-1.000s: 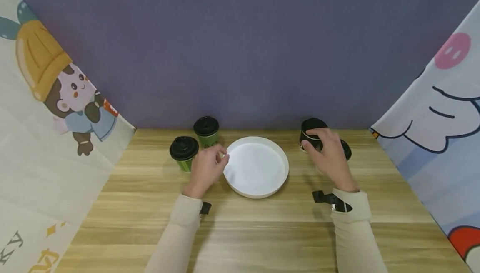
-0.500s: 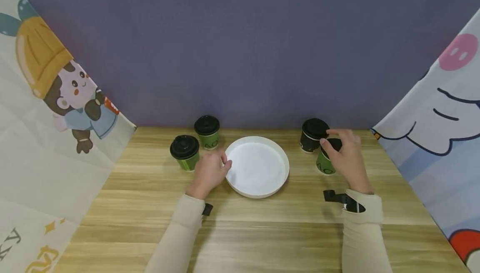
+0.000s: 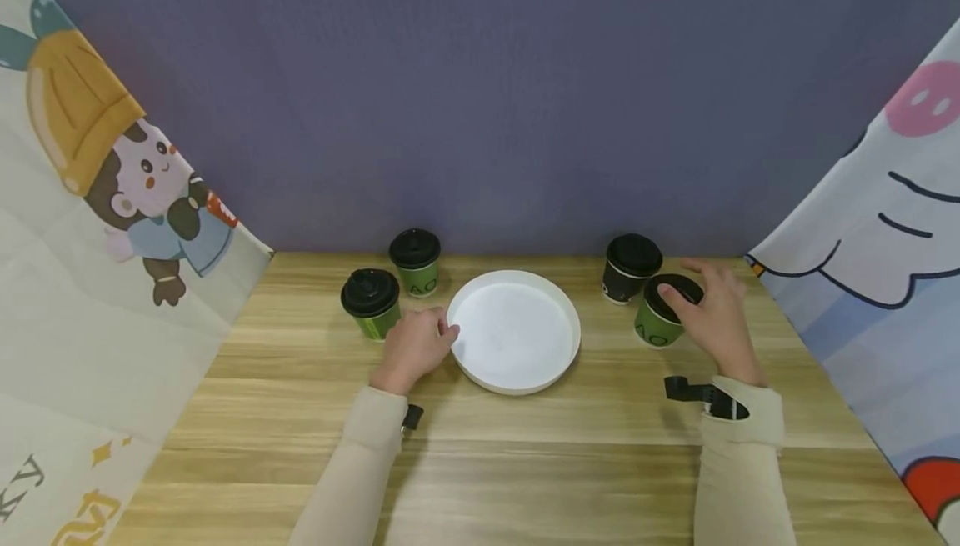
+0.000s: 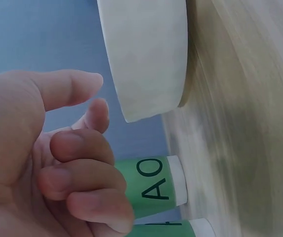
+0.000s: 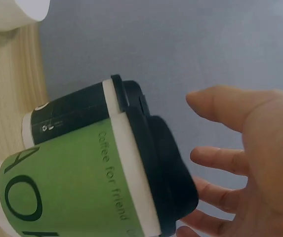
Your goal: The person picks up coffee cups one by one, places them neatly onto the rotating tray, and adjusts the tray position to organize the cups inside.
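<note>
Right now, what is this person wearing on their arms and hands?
Both arms wear long, cream-beige fabric sleeves, left sleeve and right sleeve, ending at the wrists. The left hand and right hand are bare, with no gloves or rings visible. A small black device is strapped under each wrist, the right one more visible than the left one.

The right hand [image 3: 716, 313] covers the far side of the green cup [image 3: 660, 317], so any contact there stays hidden. The left wrist view cuts off the white tray [image 4: 146, 59] and blurs the table [image 4: 250, 148].
</note>
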`<state>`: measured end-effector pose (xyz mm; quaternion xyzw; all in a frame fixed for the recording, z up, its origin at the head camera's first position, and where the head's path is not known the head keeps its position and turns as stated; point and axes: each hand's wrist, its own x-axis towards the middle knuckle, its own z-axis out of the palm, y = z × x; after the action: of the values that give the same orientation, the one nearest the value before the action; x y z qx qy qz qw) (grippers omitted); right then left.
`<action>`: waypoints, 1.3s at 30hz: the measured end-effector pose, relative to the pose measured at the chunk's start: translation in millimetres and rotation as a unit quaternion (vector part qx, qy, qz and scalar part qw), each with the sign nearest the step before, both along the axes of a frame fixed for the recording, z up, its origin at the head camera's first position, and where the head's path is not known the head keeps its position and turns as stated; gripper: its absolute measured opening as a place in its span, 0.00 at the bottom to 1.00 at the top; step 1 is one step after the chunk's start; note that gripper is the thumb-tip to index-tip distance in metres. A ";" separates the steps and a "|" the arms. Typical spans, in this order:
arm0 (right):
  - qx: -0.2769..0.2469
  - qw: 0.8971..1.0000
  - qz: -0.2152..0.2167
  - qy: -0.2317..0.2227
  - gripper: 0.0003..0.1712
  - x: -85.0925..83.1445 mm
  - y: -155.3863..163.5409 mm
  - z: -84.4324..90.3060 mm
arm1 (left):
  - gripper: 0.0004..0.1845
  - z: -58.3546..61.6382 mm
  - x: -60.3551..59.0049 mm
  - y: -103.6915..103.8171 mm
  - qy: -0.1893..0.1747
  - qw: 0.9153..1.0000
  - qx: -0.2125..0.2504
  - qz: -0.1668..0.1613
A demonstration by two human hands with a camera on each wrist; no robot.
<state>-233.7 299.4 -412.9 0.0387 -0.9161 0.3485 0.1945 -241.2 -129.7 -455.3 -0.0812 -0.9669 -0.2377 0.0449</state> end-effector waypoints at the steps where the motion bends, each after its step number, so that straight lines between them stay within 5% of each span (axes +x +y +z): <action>1: 0.003 1.000 0.000 -0.006 0.35 0.0 0.5 -0.5 | 0.18 -0.5 -0.1 0.0 -0.003 1.000 0.000 0.000; 16: 0.045 0.985 0.017 -0.163 0.58 -2.0 10.1 -8.2 | 0.19 -4.4 0.2 0.1 -0.052 0.998 -0.026 -0.001; 39: 0.055 0.983 0.014 -0.176 0.62 1.7 7.3 -0.7 | 0.21 -6.0 -0.7 2.6 -0.078 0.997 -0.023 -0.006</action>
<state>-232.0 306.7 -413.6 0.0003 -0.9530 0.3020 0.0230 -242.0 -127.2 -461.3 -0.0688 -0.9721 -0.2217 -0.0343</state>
